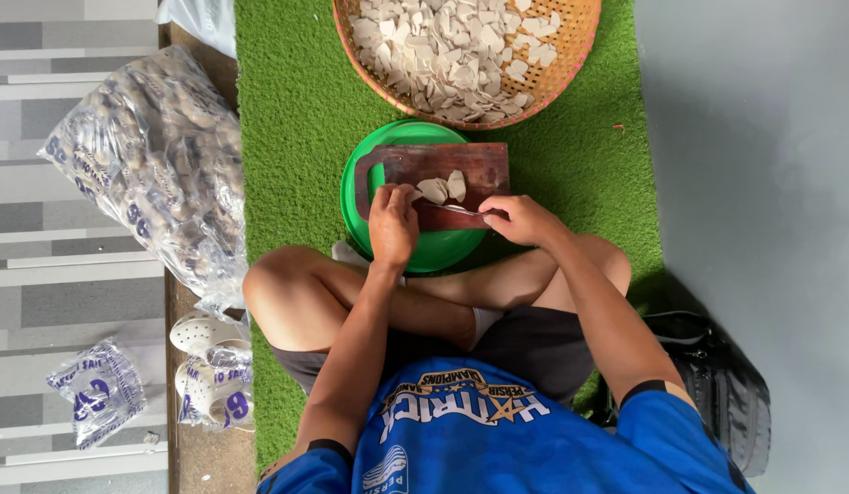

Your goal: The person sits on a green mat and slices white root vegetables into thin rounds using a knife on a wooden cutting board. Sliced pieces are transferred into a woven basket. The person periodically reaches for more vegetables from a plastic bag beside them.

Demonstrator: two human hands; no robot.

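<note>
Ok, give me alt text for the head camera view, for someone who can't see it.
A seated person's left hand steadies pale slices on a dark wooden cutting board while the right hand holds a knife. The board rests on a green basin on green turf, a woven basket of slices beyond.

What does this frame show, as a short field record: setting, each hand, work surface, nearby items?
setting: person sitting cross-legged on a green turf mat
left hand: pressing a pale piece on the board
right hand: gripping a knife, blade lying on the board
work surface: dark wooden cutting board resting on a green basin
on board: pale slices
ahead: woven basket filled with slices
side: clear plastic bag of brown pieces
</note>
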